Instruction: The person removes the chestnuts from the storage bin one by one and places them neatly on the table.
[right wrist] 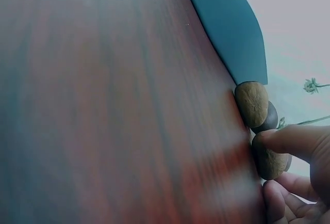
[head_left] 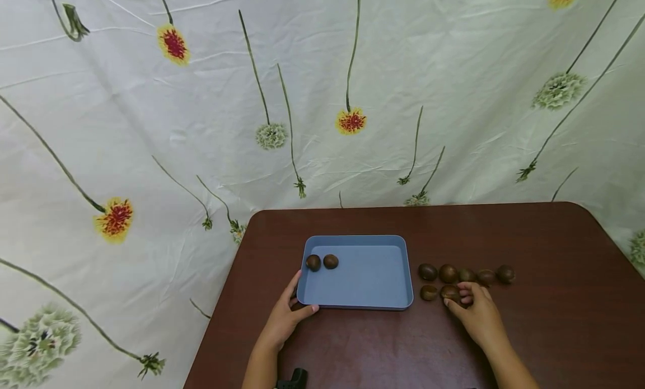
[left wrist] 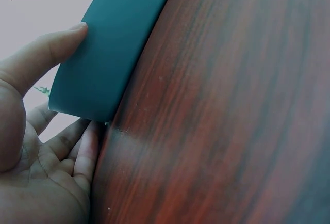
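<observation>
Right hand (head_left: 480,316) pinches a chestnut (head_left: 448,292) between thumb and fingers; left hand (head_left: 283,319) grips the blue tray (head_left: 370,274) at its near-left corner.

The head view is softly lit, wrist views bluish, pale glare across the tabletop (right wrist: 129,110)

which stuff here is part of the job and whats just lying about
Part of the job, apparently:
tray, left hand at its corner
nut pinched by the right hand
two nuts inside the tray
six nuts beside the tray

Apparently just there:
table underneath
cloth behind
black thing, bottom edge
</observation>
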`<state>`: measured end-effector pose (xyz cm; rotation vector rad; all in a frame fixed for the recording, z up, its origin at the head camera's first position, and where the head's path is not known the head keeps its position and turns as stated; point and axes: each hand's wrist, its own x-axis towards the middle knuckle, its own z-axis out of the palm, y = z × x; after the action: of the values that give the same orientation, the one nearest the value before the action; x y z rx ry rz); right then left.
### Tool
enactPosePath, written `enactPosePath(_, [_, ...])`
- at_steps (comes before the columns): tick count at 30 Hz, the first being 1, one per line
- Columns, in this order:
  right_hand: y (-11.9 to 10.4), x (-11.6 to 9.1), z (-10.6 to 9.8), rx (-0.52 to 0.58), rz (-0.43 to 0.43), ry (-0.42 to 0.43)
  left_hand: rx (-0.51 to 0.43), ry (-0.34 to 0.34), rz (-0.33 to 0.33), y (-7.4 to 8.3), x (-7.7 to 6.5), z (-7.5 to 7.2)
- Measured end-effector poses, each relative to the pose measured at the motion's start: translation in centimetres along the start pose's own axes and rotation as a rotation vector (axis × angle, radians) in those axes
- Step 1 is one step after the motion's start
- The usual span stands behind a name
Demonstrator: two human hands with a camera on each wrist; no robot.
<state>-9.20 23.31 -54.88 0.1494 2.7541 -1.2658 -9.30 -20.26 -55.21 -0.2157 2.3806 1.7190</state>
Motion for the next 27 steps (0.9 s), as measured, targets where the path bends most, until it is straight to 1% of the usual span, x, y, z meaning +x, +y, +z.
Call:
enactPosePath(5, [-0.1, -0.2, -0.1, 0.021, 0.009, -0.001, 0.005, -0.006, -0.019, 0.2, 0.0, -0.2])
enactPosePath(9, [-0.3, -0.4, -0.1, 0.042, 0.016, 0.020, 0.010, -0.009, -0.029, 0.4, 0.1, -0.3])
enactPosePath(15, [-0.3, -0.8, 0.0, 0.100, 0.030, 0.072, 0.012, -0.014, -0.031, 0.5, 0.1, -0.5])
enactPosePath(21, [-0.8, -1.2, 0.1, 0.111, 0.044, 0.132, 0.022, -0.013, -0.033, 0.3, 0.2, -0.7])
enactPosePath(27, [-1.6, -1.4, 0.4, 0.110, 0.010, 0.187, 0.018, -0.016, -0.023, 0.2, 0.4, -0.9])
